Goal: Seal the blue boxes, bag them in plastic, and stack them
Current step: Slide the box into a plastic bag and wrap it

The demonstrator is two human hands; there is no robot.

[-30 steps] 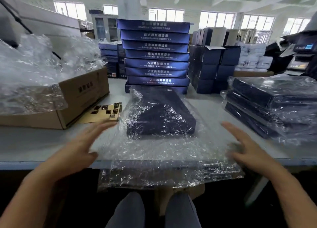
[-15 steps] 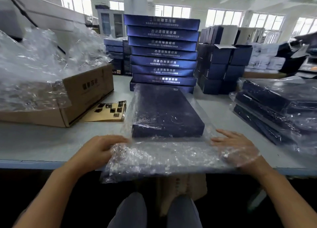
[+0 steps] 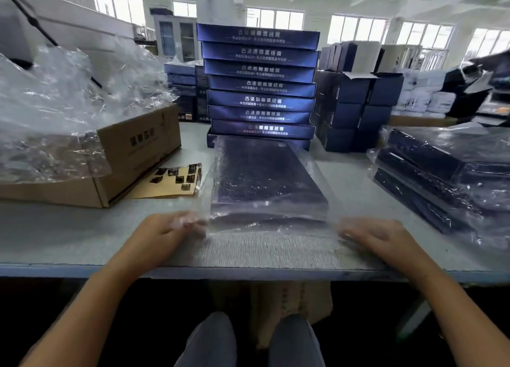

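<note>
Clerk: Moved since half a second ago?

Inspector: Drawn back off the table edge and laid flat, the loose mouth of the plastic bag (image 3: 265, 245). Closed in on the box's near corners, both hands.

Clerk: Grip?

Inspector: Pinches the film at the near-left corner with the left hand (image 3: 162, 235), fingers (image 3: 190, 223) curled. Lays the right hand (image 3: 380, 238) at the near-right corner, fingers fairly straight, tips veiled by film. Cannot tell whether pinching or merely pressing.

Clerk: Task item?

Inspector: Blue box (image 3: 265, 179) inside the bag, flat on the grey table (image 3: 55, 237), centre, long side running away from the seat, near end between the two hands.

Clerk: Surroundings?

Inspector: Directly behind, touching or nearly so, a stack of unbagged blue boxes (image 3: 260, 85) with pale lettering on the edges. To the right, a pile of bagged boxes (image 3: 441, 173), apart from the centre box. To the left, a sheet of stickers (image 3: 171, 181), just beside a cardboard carton (image 3: 132, 156) heaped with loose plastic bags (image 3: 63, 104). Further back, small dark cartons (image 3: 356, 110) stacked right of the tall stack.
</note>
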